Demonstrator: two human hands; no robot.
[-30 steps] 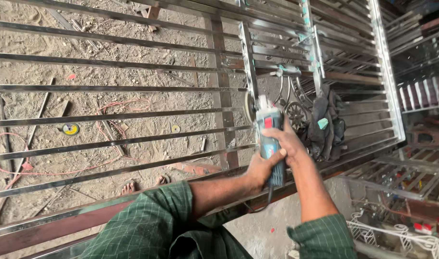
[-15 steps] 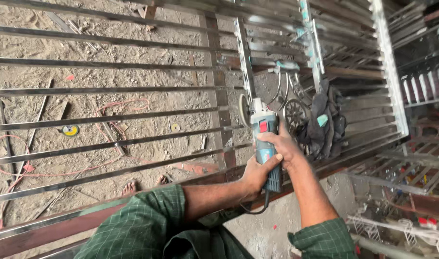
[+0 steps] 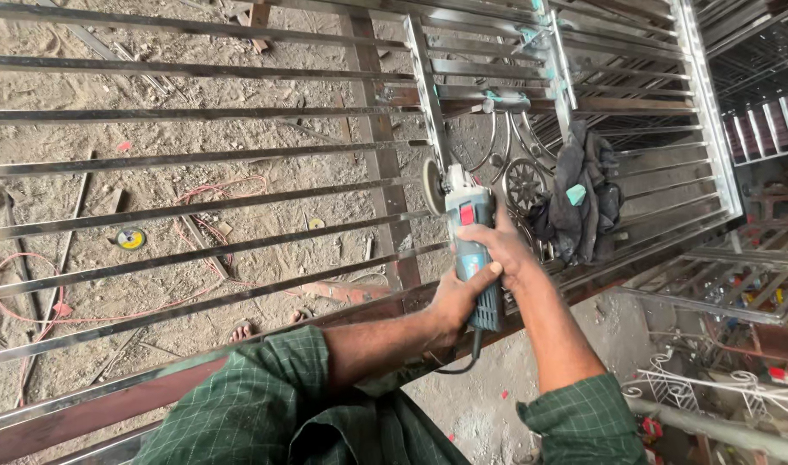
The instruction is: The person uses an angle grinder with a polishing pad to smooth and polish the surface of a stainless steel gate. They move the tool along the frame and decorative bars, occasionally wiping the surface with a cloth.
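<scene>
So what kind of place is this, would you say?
Probably a metal fabrication yard: a large shiny steel-bar gate lies over sandy ground, both hands grip a blue-grey angle grinder, and more metal grilles stand alongside.

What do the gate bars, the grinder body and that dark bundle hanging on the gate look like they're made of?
Gate bars: likely stainless steel, polished, since they are silvery with bright reflections.
Grinder: apparently teal-blue moulded plastic body with a grey metal head, held by the left hand and right hand.
Dark bundle: soft cloth, creased and drooping.
</scene>
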